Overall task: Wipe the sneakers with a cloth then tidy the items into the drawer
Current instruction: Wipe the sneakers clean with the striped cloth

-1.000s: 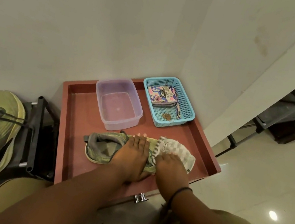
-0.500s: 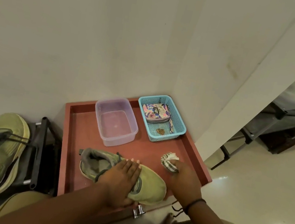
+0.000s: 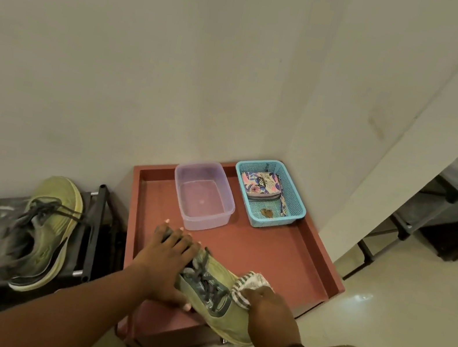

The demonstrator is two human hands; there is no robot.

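Left grip [image 3: 168, 257] clasps the sneaker [image 3: 212, 296] heel; right grip [image 3: 265, 305] clutches the striped cloth [image 3: 247, 286] against its upper, lower centre of frame, on the red worktop [image 3: 282, 262].

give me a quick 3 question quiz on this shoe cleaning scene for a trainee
1. True or false: the right hand holds the striped grey-and-white cloth against the green lace-up sneaker.
2. What lies in the blue mesh plastic basket? A) a floral pouch B) a brush C) a sponge
3. Where is the second green sneaker?

Key
1. True
2. A
3. On the dark rack, left of the red tray-top cabinet; the left hand steadies the first one.
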